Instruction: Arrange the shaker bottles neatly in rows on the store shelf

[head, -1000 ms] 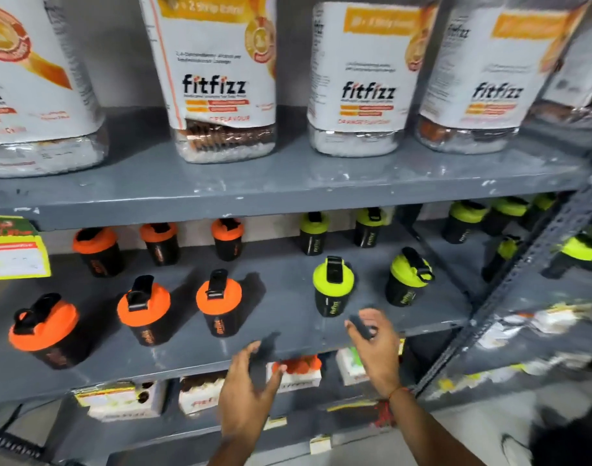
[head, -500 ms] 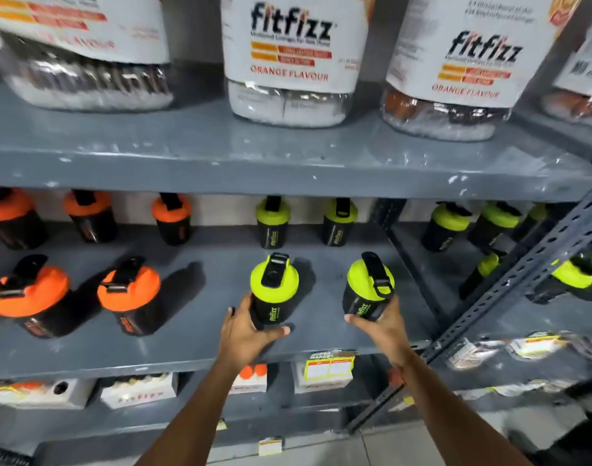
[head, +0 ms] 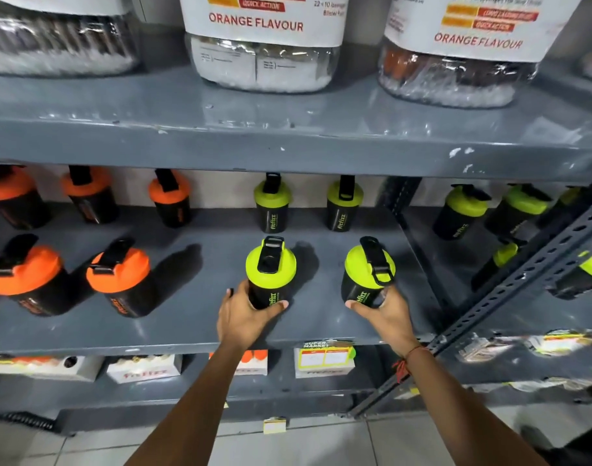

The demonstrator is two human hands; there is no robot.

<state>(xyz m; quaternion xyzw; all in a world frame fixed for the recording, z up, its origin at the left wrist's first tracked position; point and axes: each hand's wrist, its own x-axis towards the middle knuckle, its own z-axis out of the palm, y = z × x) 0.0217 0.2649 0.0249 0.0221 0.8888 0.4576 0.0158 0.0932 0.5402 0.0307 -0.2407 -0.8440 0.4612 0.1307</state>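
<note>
1. left hand point(head: 246, 316) wrapped round the base of the left green-lid shaker point(head: 270, 274), thumb on its front, fingers round the far side; right hand point(head: 387, 312) cupping the base of the right green-lid shaker point(head: 368, 275), thumb to its left
2. both shakers stand on the middle shelf point(head: 193, 317), centre of frame, front row; long axes vertical, lids up; left one's black flip cap runs front-to-back, right one's cap strap is skewed toward lower right; "fitfizz" print reads up the body, facing the camera
3. behind them two more green-lid shakers point(head: 271, 203) upright by the back wall; orange-lid shakers point(head: 120, 277) in two rows at left of frame, upright
4. vs 0.5 s ago: same grips on the same two shakers, both hands still clamped; the bottles fill more of the frame and sit higher in it; vs 1.0 s ago: hands were spread at the shelf edge, touching nothing
5. upper shelf: large clear jars point(head: 264, 42) labelled "ORANGE FLAVOUR"; red thread point(head: 404, 363) on the right wrist
</note>
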